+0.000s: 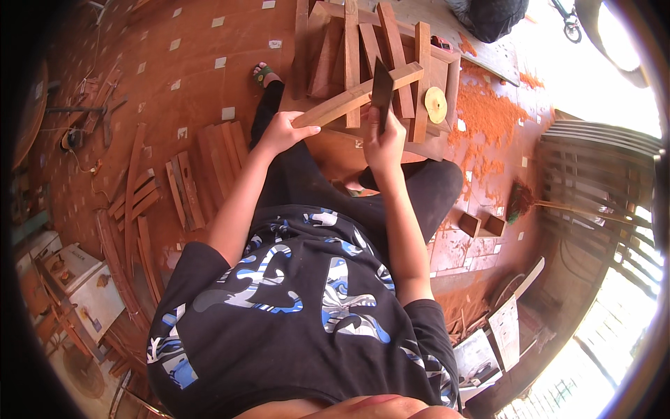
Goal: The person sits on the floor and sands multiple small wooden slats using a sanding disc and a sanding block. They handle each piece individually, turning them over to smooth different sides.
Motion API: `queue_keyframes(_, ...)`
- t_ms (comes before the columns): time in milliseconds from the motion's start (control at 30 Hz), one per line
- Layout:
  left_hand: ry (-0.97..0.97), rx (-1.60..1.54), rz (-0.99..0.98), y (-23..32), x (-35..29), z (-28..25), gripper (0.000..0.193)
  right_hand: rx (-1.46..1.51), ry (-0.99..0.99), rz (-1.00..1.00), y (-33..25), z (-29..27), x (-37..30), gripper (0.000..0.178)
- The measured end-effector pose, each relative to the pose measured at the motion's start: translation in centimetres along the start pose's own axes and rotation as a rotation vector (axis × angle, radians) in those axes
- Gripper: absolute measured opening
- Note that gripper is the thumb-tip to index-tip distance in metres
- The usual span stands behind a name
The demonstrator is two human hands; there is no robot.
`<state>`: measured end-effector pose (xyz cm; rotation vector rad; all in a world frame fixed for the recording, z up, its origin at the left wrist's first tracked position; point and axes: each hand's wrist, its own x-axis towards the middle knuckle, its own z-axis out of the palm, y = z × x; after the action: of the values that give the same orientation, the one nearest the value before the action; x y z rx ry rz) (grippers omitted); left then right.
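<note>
The left hand (279, 133) was clamped on the low end of a wooden strip (356, 96), held slanting above the stacked wood pieces (363, 42); the right hand (382, 143) gripped a dark flat blade (382, 89) against it, seemingly mid-scrape, needing steady pressure

Orange sawdust (488, 115), 2 small wooden boxes (481, 224), perhaps a broom (522, 200)

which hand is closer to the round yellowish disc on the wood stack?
Right. The right hand, gripping a dark flat blade, sits just below and left of the disc. The left hand holds the wooden stick at its near end, farther left.
</note>
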<state>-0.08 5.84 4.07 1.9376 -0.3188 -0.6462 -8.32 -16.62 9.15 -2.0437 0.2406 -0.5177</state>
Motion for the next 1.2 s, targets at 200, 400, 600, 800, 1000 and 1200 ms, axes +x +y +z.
queue_keyframes(200, 0.013, 0.028, 0.062, -0.7, 0.4, 0.1, 0.036, -0.545, -0.254, 0.258, 0.9, 1.0, -0.8, 0.025)
queue_keyframes(400, -0.014, -0.019, 0.023, -1.1, 0.5, 0.0, 0.037, -0.431, -0.144, 0.226, 0.9, 0.6, -0.3, 0.023)
queue_keyframes(600, -0.018, -0.032, 0.023, -1.6, 0.7, 0.2, 0.04, -0.274, -0.129, 0.266, 1.9, 0.5, -0.2, 0.024)
queue_keyframes(800, -0.003, -0.008, 0.023, -1.0, 0.3, -0.2, 0.044, 0.033, 0.065, 0.138, 0.4, -0.3, 0.5, 0.019)
queue_keyframes(1000, -0.006, -0.013, 0.034, -1.0, 0.3, 0.0, 0.044, -0.29, -0.104, 0.16, 1.6, 0.5, 0.2, 0.023)
queue_keyframes(1200, 0.001, 0.014, 0.035, -1.4, 0.3, 0.2, 0.044, -0.265, -0.179, 0.252, 3.1, 0.4, 0.4, 0.03)
